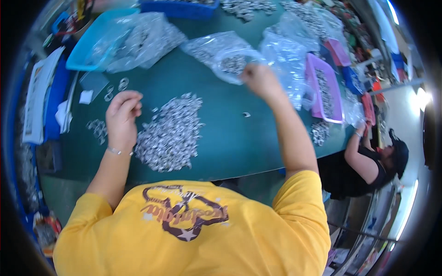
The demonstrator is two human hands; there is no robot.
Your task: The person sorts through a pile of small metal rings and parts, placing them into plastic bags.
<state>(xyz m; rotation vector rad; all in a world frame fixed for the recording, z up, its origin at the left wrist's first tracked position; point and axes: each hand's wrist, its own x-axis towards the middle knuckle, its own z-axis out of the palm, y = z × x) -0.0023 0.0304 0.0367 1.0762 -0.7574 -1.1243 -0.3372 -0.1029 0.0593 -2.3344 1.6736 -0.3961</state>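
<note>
My left hand (123, 112) is over the left part of the green table, its fingers curled together; anything in them is too small to make out. Beside it lies a large heap of small silvery metal pieces (170, 133). My right hand (260, 79) is closed at the mouth of a clear plastic bag (207, 48). More metal pieces (233, 64) show inside that bag. Whether the right fingers hold the bag's edge or a small piece cannot be told. A single metal piece (246, 114) lies apart on the table (225, 142).
A turquoise tray (78, 57) with a filled plastic bag (147, 39) stands far left. Several metal rings (97, 130) lie near my left wrist. At right are a purple basket (338, 99) of metal parts and a person in black (359, 165) working.
</note>
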